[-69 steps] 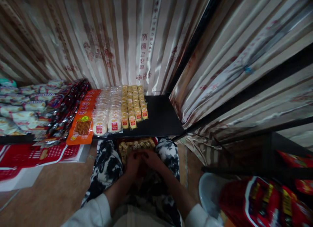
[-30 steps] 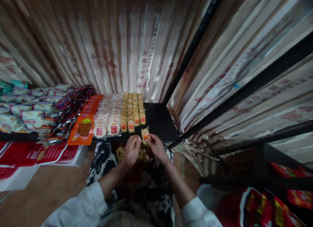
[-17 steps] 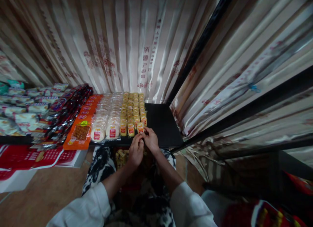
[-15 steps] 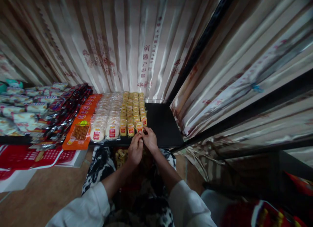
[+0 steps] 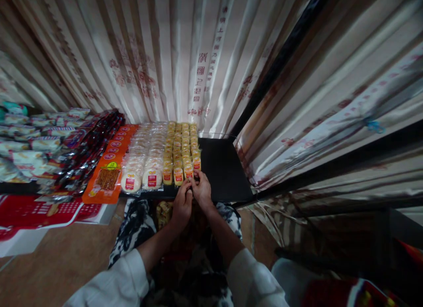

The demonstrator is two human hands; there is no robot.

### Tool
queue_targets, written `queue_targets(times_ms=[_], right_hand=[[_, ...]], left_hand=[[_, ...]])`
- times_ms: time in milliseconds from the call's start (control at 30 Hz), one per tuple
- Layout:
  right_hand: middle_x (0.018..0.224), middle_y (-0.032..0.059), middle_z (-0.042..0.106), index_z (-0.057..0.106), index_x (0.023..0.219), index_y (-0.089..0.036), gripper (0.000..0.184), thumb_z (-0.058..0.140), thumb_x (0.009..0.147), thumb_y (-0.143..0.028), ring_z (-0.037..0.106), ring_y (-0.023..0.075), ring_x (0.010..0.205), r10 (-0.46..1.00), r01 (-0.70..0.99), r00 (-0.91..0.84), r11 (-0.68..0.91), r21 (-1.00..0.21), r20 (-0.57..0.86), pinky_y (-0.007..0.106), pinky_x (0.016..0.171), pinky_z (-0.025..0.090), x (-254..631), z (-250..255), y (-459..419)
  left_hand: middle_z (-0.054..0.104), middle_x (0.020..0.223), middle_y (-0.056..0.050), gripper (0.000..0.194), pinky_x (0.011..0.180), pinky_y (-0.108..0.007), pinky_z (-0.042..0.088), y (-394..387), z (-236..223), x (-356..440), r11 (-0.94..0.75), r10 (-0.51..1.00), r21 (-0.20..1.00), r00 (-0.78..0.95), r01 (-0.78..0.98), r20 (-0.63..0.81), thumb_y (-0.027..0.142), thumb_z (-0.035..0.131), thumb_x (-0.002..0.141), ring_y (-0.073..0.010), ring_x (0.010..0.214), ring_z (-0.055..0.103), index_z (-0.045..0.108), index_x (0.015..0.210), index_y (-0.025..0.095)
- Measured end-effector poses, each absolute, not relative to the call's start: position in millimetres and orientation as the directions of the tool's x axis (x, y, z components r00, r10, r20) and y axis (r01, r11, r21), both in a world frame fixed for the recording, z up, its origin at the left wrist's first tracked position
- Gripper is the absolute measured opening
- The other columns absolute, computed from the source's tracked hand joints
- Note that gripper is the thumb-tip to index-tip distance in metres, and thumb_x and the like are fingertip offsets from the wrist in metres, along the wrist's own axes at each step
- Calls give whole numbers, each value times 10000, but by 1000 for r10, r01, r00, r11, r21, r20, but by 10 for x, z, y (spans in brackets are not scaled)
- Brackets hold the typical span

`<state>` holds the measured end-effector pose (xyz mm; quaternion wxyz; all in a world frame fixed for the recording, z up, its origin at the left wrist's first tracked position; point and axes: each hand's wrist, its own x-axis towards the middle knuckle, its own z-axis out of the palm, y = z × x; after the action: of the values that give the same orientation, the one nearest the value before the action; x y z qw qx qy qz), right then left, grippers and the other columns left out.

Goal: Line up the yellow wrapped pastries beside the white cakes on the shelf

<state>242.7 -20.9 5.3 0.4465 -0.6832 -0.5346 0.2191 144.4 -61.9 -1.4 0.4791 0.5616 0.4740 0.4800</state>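
Note:
At the front edge of the black shelf [image 5: 224, 172], my two hands meet at the small wrapped yellow snack cake [image 5: 188, 171] that ends the third yellow row. My left hand [image 5: 182, 203] is closed, its fingertips at the lower edge of that pack. Curled in from the right, my right hand [image 5: 202, 190] grips the same pack, with its index finger close to the front cake [image 5: 196, 161] of the fourth row. The fingers partly hide what they pinch. Left of them stand rows of round white crackers [image 5: 152, 177] in clear wrappers.
An orange bag of stick snacks [image 5: 107, 177] lies left of the crackers, beside dark shiny packets [image 5: 86, 150] and white packets [image 5: 42, 144]. A red basket [image 5: 39, 212] sits lower left. Pleated curtains [image 5: 185, 46] hang behind; a black post [image 5: 261, 95] slants up at the right.
The head view has shifted slightly. Both hands stay at the front yellow pack, with the fingers only slightly moved.

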Motion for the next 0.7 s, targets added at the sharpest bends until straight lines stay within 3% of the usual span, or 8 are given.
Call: queue_targets(times_ms=[267, 467, 600, 700], right_hand=[[938, 71, 618, 567, 955, -181, 228, 515, 806, -347, 581, 190, 883, 920, 580, 338, -39, -814, 197, 307, 762, 499, 2420, -8, -181], [918, 65, 620, 580, 919, -186, 238, 507, 814, -388, 580, 193, 866, 916, 612, 337, -39, -790, 217, 315, 761, 494, 2426, -14, -212], [1013, 110, 601, 599, 984, -159, 296, 486, 831, -386, 570, 193, 891, 903, 576, 335, 30, -817, 269, 304, 734, 504, 2407, 27, -299], [1058, 122, 599, 596, 1026, -155, 321, 447, 858, -383, 575, 180, 901, 885, 530, 374, 40, -847, 276, 268, 690, 505, 2369, 55, -482]], left_hand=[[499, 1346, -116, 302, 1116, -430, 292, -594, -9, 1428, -112, 992, 988, 77, 111, 104, 301, 390, 909, -207, 1292, 415, 560, 1118, 165], [495, 1344, -118, 299, 1074, -416, 351, -621, -22, 1431, -123, 991, 984, 73, 131, 114, 288, 365, 911, -211, 1277, 431, 573, 1089, 168], [581, 1215, -118, 285, 1040, -407, 379, -752, 51, 1379, -175, 984, 961, 72, 215, 163, 245, 345, 903, -204, 1169, 516, 593, 1018, 162], [643, 1019, -82, 290, 936, -356, 445, -918, 110, 1263, -143, 987, 931, 115, 335, 110, 228, 332, 897, -185, 1000, 582, 615, 938, 180]])
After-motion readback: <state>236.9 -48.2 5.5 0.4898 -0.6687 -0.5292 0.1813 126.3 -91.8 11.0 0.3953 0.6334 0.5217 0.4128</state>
